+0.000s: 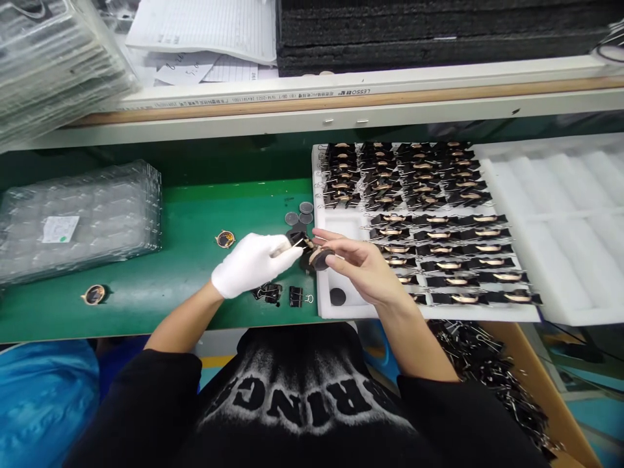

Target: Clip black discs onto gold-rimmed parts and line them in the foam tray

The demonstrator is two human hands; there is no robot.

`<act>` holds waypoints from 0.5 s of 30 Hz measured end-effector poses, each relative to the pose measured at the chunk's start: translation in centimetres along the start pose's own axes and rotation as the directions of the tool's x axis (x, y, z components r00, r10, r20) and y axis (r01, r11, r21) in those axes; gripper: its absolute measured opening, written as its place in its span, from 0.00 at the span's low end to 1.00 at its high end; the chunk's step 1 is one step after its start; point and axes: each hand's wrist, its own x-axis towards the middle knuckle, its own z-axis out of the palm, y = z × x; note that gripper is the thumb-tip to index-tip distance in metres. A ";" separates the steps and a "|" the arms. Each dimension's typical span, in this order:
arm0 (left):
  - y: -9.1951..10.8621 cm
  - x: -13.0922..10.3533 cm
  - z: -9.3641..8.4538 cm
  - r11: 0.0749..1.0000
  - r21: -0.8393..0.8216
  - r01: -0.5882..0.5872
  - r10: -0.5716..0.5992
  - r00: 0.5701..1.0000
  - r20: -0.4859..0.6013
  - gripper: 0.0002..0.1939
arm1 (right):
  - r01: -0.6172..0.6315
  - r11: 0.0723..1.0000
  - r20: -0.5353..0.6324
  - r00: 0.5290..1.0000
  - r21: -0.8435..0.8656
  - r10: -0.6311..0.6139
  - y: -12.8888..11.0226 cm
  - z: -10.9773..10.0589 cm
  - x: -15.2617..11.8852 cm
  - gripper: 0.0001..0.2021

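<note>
In a white glove, my left hand (260, 257) pinches a black binder clip (299, 239) by its wire handles. My bare right hand (363, 266) holds a gold-rimmed watch case (320, 258) with a black disc over its face, right beside the clip. Whether the clip touches the case is hard to make out. Below my left hand lie a cluster of binder clips (269, 292) and one more binder clip (296, 297). Several grey discs (305, 213) rest on the green mat beyond my hands.
A white foam tray (336, 224) on the right bears rows of clipped watch cases and a loose black disc (337, 297). Two gold watch cases (225, 239) and a stack of clear plastic trays (78, 221) are left. A box of binder clips (492, 377) stands below right.
</note>
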 end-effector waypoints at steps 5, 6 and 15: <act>0.2 -0.6 2.4 0.978 -0.026 -0.209 0.190 0.926 -0.326 0.23 | 0.019 0.993 0.082 0.996 0.112 -0.028 1.2 0.7 -0.2 0.09; 0.1 -0.7 2.8 0.981 0.013 -0.192 0.181 0.896 -0.405 0.22 | 0.045 0.991 0.072 0.996 0.123 -0.054 1.3 0.8 -0.3 0.08; 0.0 -1.3 3.0 0.990 -0.117 -0.077 0.037 0.950 -0.311 0.14 | 0.139 0.985 0.025 0.990 0.098 -0.142 2.2 1.5 -0.8 0.08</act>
